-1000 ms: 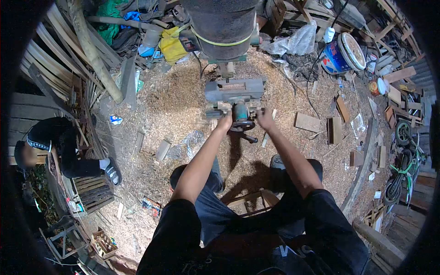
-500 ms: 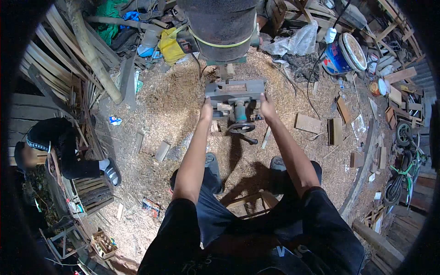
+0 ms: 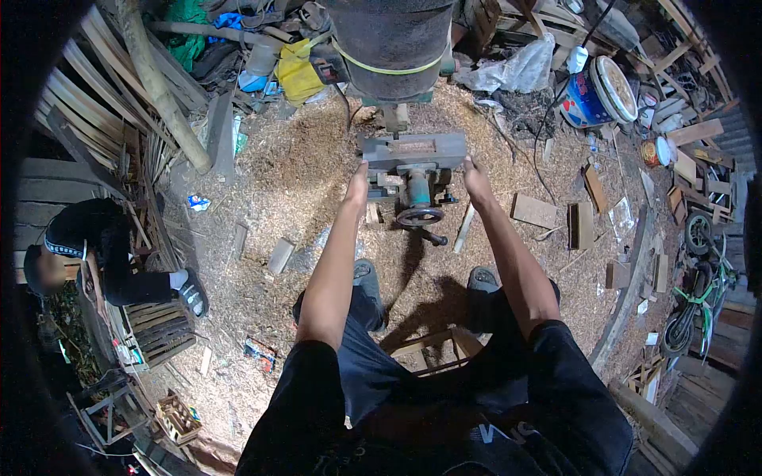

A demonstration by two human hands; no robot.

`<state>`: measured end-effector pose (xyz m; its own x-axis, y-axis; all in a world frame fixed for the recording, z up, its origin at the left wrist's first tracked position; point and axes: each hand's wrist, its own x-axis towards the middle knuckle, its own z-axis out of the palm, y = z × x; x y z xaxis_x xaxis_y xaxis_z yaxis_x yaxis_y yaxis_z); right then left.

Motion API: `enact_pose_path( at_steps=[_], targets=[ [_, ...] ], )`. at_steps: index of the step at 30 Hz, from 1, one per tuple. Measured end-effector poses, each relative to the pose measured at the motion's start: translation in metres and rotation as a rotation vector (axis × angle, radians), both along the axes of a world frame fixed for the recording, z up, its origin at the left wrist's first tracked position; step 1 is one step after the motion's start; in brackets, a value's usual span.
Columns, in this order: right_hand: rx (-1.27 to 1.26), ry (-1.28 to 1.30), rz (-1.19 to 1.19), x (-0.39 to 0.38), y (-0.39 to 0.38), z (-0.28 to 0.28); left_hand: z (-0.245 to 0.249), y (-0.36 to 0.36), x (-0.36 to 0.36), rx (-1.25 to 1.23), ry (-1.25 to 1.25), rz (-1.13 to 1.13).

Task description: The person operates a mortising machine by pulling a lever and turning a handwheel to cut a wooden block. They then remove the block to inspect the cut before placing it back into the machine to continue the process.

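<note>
A grey metal machine table (image 3: 377,151) with a rectangular opening lies ahead of me, wood chips showing in the opening. My left hand (image 3: 357,187) is closed at its left end, and my right hand (image 3: 478,181) is closed at its right end. The fingers of both hands are partly hidden by the table's edges. Beneath the table, between my hands, stands a green column (image 3: 418,186). A dark handwheel (image 3: 419,216) with a crank handle (image 3: 434,237) sits on the side toward me.
A large dark drum (image 3: 389,47) with a yellow band stands behind the table. Shavings cover the floor (image 3: 294,206), with wood offcuts (image 3: 533,211) at right. A seated person (image 3: 103,254) is at left, beside stacked wood strips. A paint bucket (image 3: 587,99) stands back right.
The view has shifted slightly, and the table now appears a little farther right. Both hands remain at its ends.
</note>
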<state>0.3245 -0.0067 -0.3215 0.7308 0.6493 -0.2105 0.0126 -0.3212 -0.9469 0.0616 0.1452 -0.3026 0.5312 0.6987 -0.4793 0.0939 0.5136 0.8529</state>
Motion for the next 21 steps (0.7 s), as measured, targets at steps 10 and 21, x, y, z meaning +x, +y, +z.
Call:
enact_pose_path(
  at_steps=[10,21],
  targets=[
    [0.123,0.209,0.052,0.012,-0.003,-0.01,0.004,-0.003,0.004,-0.025,0.033,0.072],
    [-0.254,-0.058,0.013,-0.032,-0.012,0.044,0.021,-0.028,0.008,-0.045,0.172,-0.033]
  ],
)
